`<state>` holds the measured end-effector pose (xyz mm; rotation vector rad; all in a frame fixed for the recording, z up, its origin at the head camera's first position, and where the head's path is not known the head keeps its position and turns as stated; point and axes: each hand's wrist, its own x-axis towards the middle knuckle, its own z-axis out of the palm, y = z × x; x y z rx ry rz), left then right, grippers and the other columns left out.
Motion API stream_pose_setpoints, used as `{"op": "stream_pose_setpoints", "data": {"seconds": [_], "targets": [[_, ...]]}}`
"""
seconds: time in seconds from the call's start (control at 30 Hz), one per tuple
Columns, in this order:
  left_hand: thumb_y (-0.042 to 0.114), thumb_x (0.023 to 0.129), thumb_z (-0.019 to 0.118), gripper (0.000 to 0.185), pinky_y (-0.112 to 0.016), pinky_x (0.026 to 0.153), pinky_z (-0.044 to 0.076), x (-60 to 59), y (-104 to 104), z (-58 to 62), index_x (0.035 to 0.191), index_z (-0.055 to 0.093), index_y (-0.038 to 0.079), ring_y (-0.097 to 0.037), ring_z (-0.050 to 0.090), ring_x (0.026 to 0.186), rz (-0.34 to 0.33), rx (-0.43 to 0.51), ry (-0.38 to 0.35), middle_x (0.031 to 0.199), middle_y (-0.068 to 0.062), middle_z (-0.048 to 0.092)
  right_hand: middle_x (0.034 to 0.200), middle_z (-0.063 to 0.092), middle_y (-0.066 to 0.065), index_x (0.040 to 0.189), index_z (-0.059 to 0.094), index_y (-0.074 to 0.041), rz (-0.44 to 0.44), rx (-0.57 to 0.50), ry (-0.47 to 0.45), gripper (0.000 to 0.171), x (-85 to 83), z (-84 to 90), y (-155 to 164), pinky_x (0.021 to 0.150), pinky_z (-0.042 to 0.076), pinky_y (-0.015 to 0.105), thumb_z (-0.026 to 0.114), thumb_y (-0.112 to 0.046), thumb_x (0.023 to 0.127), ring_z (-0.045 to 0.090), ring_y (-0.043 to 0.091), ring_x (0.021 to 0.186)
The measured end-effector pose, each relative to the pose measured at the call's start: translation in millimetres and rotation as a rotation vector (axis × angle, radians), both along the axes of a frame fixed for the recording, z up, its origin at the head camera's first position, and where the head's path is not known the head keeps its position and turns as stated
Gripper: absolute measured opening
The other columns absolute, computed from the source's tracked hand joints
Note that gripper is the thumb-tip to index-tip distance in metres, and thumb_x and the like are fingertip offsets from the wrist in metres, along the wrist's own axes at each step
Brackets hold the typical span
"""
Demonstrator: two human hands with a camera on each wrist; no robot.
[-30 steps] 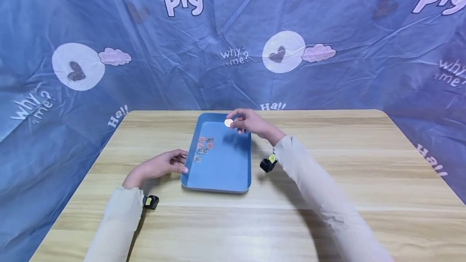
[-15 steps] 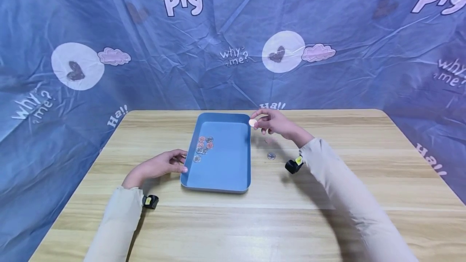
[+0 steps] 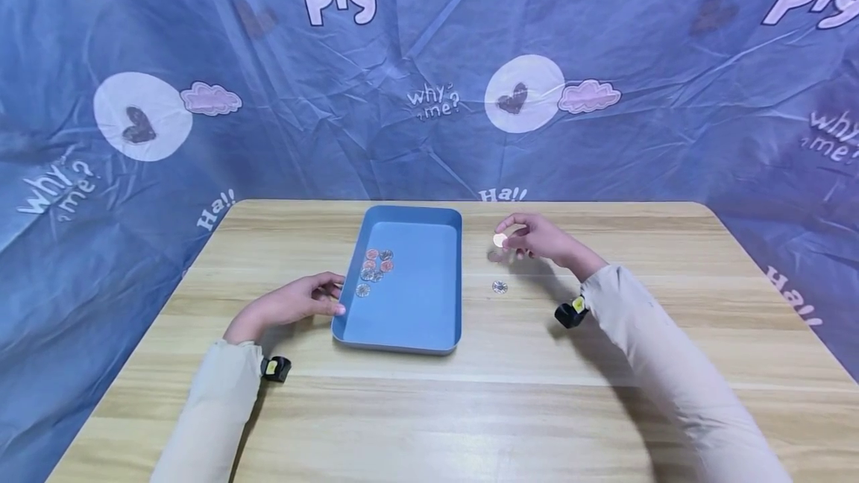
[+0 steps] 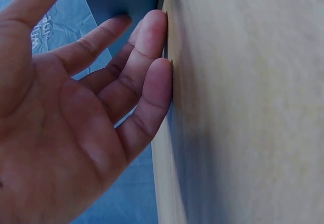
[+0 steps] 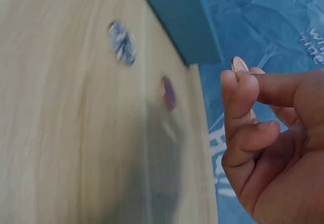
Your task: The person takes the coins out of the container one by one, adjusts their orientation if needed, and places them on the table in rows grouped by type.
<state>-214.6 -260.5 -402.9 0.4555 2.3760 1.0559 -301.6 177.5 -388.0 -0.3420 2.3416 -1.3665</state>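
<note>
The right hand (image 3: 540,237) pinches a coin (image 3: 499,240) between thumb and fingertips, above the table to the right of a blue tray (image 3: 409,319). In the right wrist view that coin (image 5: 240,64) looks copper-coloured, with the other fingers curled beneath. Just below this hand a copper coin (image 3: 495,256) lies on the table, and a silver coin (image 3: 499,287) lies nearer the front. At the tray's left side, the left hand (image 3: 291,302) has its thumb at the rim. Its relaxed index finger (image 4: 96,39) touches the outer wall in the left wrist view, other fingertips at the table.
Several copper and silver coins (image 3: 369,274) lie in a loose cluster inside the tray, along its left side. The wooden table (image 3: 403,416) ends at the back against a blue printed cloth (image 3: 376,147), which also hangs at both sides.
From over the tray's far right corner, the right hand has moved right and then slightly toward the front, carrying the pinched coin. The left hand and tray stay put.
</note>
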Motion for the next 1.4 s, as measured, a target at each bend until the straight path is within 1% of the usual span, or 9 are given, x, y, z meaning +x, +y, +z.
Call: {"op": "stream_pose_setpoints", "data": {"seconds": [0.17,0.3,0.4,0.53,0.7,0.8,0.93,1.1,1.4], "targets": [[0.031,0.092,0.065,0.067,-0.046,0.1,0.043,0.2,0,1.1,0.142,0.038,-0.005,-0.03,0.053,0.115,-0.001,-0.002,-0.002,0.126,-0.02,0.056,0.078,0.063,0.006,0.126,0.051,0.002,-0.006,0.045,-0.025,0.035,2.7,-6.9,9,0.049,0.037,0.021,0.057,-0.003,0.092,0.053,0.012,0.062],[0.031,0.092,0.065,0.068,-0.046,0.1,0.043,0.7,0,1.1,0.143,0.037,-0.005,-0.03,0.053,0.116,0.002,0.002,-0.008,0.127,-0.02,0.055,0.083,0.064,0.006,0.126,0.052,0.0,-0.02,0.063,-0.051,0.036,3.9,-12.6,15,0.051,0.039,0.021,0.058,-0.005,0.092,0.054,0.012,0.064],[0.031,0.092,0.065,0.068,-0.047,0.101,0.043,1.6,1,1.7,0.143,0.037,-0.005,-0.03,0.052,0.116,0.0,0.005,-0.008,0.127,-0.02,0.055,0.085,0.066,0.006,0.127,0.052,0.001,-0.027,0.068,-0.056,0.036,3.8,-15.0,17,0.052,0.039,0.021,0.058,-0.004,0.092,0.054,0.012,0.064],[0.032,0.092,0.065,0.069,-0.048,0.102,0.042,2.0,0,1.8,0.143,0.037,-0.006,-0.03,0.053,0.117,-0.004,-0.001,0.0,0.128,-0.02,0.055,0.084,0.067,0.005,0.126,0.054,0.0,-0.033,0.09,-0.067,0.035,3.7,-16.5,19,0.05,0.037,0.02,0.058,-0.003,0.091,0.053,0.011,0.062],[0.032,0.092,0.065,0.069,-0.048,0.101,0.043,1.8,0,1.4,0.142,0.037,-0.005,-0.03,0.053,0.116,-0.005,-0.001,0.003,0.127,-0.02,0.055,0.082,0.067,0.002,0.126,0.055,-0.002,-0.046,0.112,-0.116,0.035,4.1,-18.2,19,0.048,0.035,0.02,0.058,-0.005,0.092,0.053,0.01,0.06],[0.032,0.092,0.065,0.069,-0.047,0.101,0.043,1.8,0,1.4,0.143,0.037,-0.005,-0.029,0.053,0.116,-0.005,0.0,-0.002,0.127,-0.02,0.055,0.081,0.067,0.001,0.127,0.054,-0.002,-0.05,0.115,-0.128,0.035,4.3,-19.3,19,0.048,0.035,0.02,0.058,-0.006,0.092,0.053,0.01,0.059],[0.032,0.092,0.065,0.069,-0.046,0.1,0.043,1.8,0,1.9,0.142,0.037,-0.006,-0.029,0.053,0.114,-0.004,0.001,-0.005,0.126,-0.02,0.055,0.08,0.066,0.001,0.127,0.053,0.0,-0.047,0.112,-0.131,0.036,3.5,-20.6,19,0.048,0.035,0.02,0.058,-0.006,0.093,0.054,0.01,0.059],[0.032,0.092,0.065,0.069,-0.047,0.1,0.043,1.4,0,1.9,0.143,0.037,-0.006,-0.029,0.053,0.115,-0.006,-0.002,-0.003,0.127,-0.02,0.055,0.079,0.065,0.0,0.124,0.053,0.003,-0.054,0.104,-0.144,0.033,1.8,-22.7,20,0.046,0.034,0.021,0.059,-0.008,0.093,0.054,0.009,0.057],[0.032,0.093,0.064,0.068,-0.044,0.1,0.043,0.2,0,-0.2,0.143,0.037,-0.005,-0.029,0.053,0.115,-0.003,-0.003,-0.005,0.126,-0.019,0.055,0.078,0.062,-0.001,0.12,0.056,0.0,-0.058,0.146,-0.14,0.03,0.5,-23.5,19,0.047,0.035,0.021,0.061,-0.014,0.094,0.054,0.009,0.057]]}}
